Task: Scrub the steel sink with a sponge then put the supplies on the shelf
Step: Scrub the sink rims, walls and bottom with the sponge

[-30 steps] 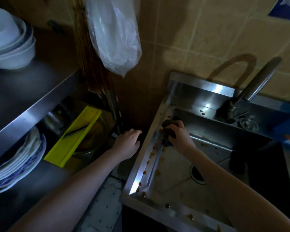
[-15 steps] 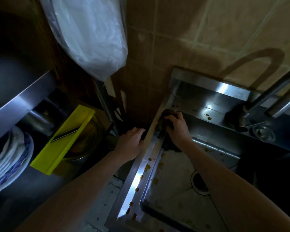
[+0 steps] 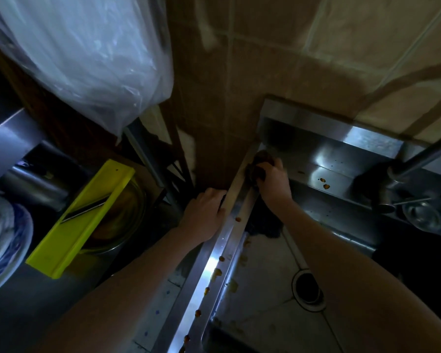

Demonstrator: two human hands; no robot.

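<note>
The steel sink (image 3: 208,270) fills the right side, its left rim dotted with brown spots (image 3: 215,273). A clear plastic bag (image 3: 87,59) hangs at upper left, and below it is a yellow mandoline slicer (image 3: 69,238). The left hand (image 3: 204,215) has its grip curled over the sink's left rim, thumb on top. The right hand (image 3: 274,186) has its grip closed round a dark sponge (image 3: 259,161), pressed onto the rim's far left corner.
</note>
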